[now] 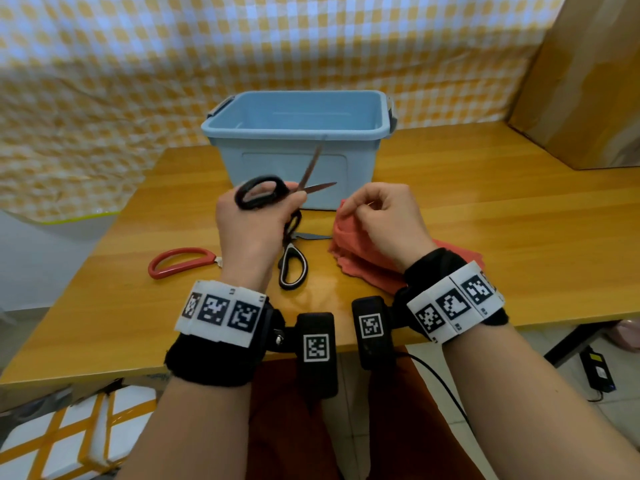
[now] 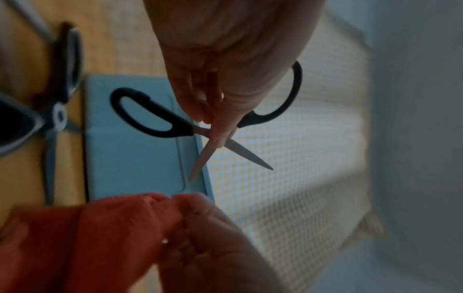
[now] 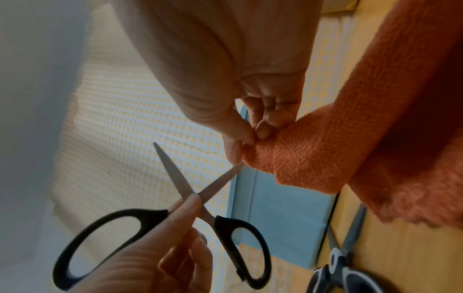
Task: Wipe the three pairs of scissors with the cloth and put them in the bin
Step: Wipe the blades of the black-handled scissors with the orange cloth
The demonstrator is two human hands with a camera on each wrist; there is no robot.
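Head view: left hand [image 1: 252,226] grips black-handled steel scissors [image 1: 263,192], blades spread. Right hand [image 1: 384,220] pinches the red terry cloth [image 1: 360,261] beside them

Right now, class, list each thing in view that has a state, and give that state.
Black scissors: blades open, held by left hand.
Black-and-white scissors: open, on table.
Red scissors: on table.
Cloth: pinched by right hand.
Bin: lidless, no scissors visible inside.

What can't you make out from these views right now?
- Red-handled scissors: blades hidden behind the left hand in the head view.
- Bin floor: near wall blocks it in the head view.
- Black-and-white scissors: blurred in both wrist views.
- Cloth touching the black scissors blade tip: unclear.
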